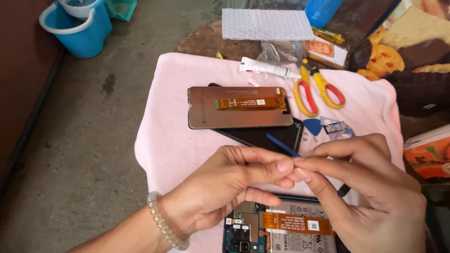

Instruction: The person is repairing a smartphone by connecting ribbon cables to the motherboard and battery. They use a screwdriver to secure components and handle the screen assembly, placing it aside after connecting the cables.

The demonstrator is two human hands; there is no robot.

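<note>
My left hand [229,182] and my right hand [370,187] meet fingertip to fingertip above a pink towel [164,136], pinching something too small to make out. Below them lies an opened phone body [276,229] with its battery and an orange flex cable showing. Beyond my fingers a thin blue pry stick [280,144] rests on a black screen panel [262,136]. A replacement display [239,107] lies face down with an orange ribbon on its back.
Yellow-and-red scissors [318,91], a white glue tube [269,69], a blue pick [312,125] and clear plastic bits sit on the towel's far right. Bubble wrap [267,23] lies behind. A blue bucket [79,28] stands on the concrete floor at left.
</note>
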